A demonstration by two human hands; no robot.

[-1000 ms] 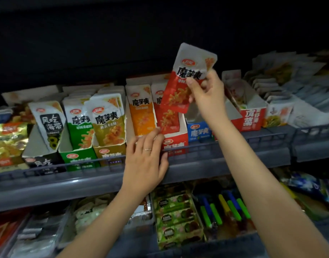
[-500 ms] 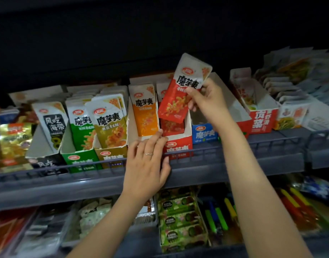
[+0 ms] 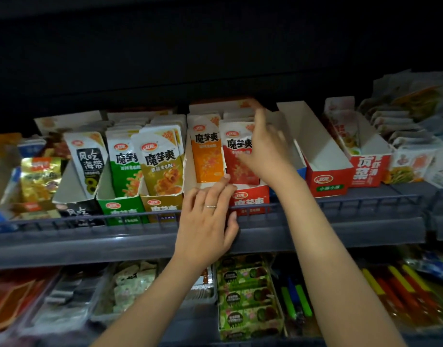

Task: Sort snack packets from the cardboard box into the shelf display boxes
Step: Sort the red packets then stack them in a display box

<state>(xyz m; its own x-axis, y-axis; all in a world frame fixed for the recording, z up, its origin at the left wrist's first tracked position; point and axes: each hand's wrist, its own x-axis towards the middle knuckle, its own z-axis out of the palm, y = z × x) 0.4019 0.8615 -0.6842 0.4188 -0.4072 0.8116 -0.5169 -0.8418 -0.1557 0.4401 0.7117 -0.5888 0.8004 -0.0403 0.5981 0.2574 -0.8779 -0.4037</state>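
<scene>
Beside red packet, orange packet, right hand overlapping it

The red packet and the orange packet looked to me like glossy plastic film, smooth and catching the light. The red display box was printed cardboard with a slight sheen, and the inner wall of the empty box was plain matt white card. The gold packet shone like crinkled foil. The shelf rail looked like thin, dark coated wire. The ring on the left hand looked like bright metal.
</scene>
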